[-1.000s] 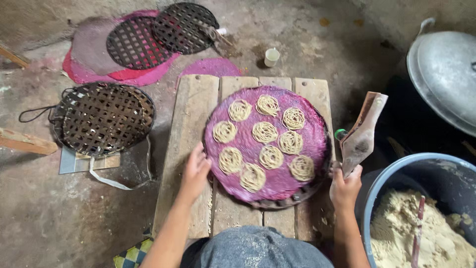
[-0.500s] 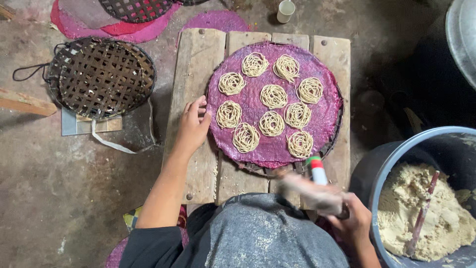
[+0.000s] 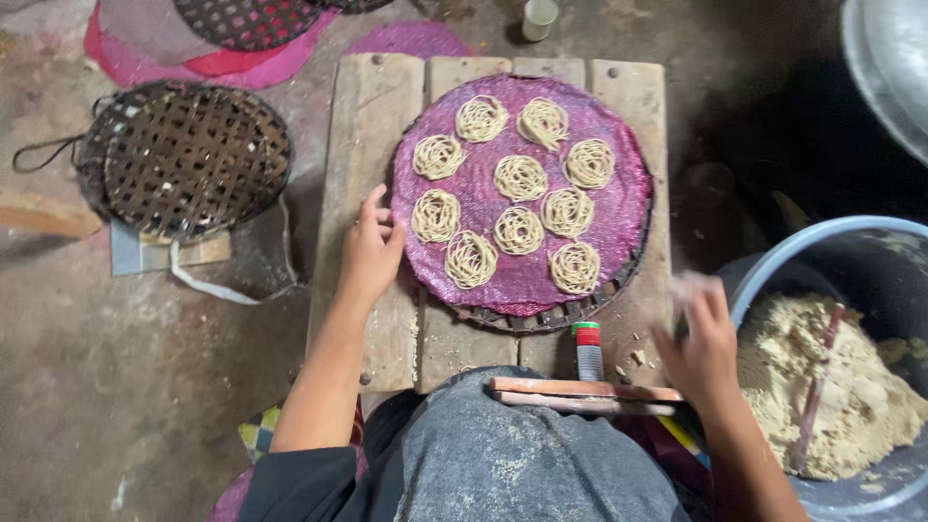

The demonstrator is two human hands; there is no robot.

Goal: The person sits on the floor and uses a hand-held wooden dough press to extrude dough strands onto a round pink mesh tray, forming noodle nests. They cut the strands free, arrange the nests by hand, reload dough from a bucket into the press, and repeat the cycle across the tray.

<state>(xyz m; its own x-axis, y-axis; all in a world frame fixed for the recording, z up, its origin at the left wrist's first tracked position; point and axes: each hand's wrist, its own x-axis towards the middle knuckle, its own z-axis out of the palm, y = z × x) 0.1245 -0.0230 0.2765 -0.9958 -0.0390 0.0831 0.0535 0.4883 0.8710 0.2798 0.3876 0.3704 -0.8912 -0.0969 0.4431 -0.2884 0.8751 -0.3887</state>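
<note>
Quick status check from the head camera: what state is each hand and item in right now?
left hand: empty, flat at the tray's left edge
right hand: blurred, beside the tub
round tray: purple cloth on top, nine noodle coils
noodle press: lying across the lap
blue tub: holds dough, stick in it

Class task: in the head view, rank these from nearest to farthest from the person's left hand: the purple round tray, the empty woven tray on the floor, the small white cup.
From the left hand:
1. Purple round tray, touching, just right.
2. Empty woven tray, left, on the floor.
3. Small white cup, far top edge.
</note>
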